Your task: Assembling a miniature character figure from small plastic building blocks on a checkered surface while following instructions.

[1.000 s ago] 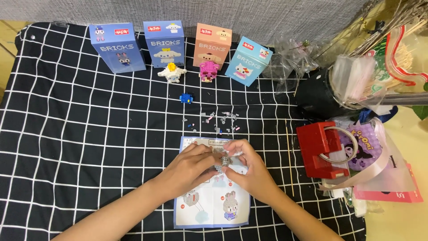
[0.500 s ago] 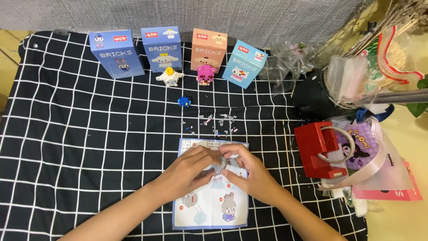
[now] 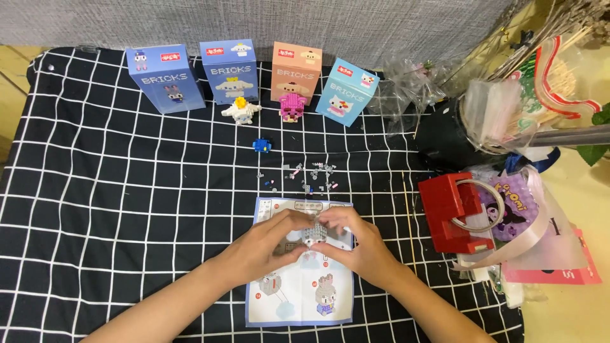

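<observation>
While both hands meet over the instruction sheet (image 3: 298, 279), the left hand (image 3: 270, 244) and right hand (image 3: 356, 244) close their fingertips together on a small grey brick figure (image 3: 313, 235), held just above the sheet's upper half; the work appears to be at a mid-assembly step, pressing a piece onto the partly built figure. The next move would likely call for a fine pinch on one of the loose small pieces (image 3: 305, 174) scattered on the checked cloth (image 3: 114, 203) just beyond the sheet. Four upright boxes stand in a row at the far edge: a blue box (image 3: 165, 77), a second blue box (image 3: 229, 70), an orange box (image 3: 296, 71) and a tilted light-blue box (image 3: 346, 92); their contents cannot be seen. A white figure (image 3: 241, 111) and a pink figure (image 3: 292, 105) stand before them, a small blue piece (image 3: 262, 145) nearer.
</observation>
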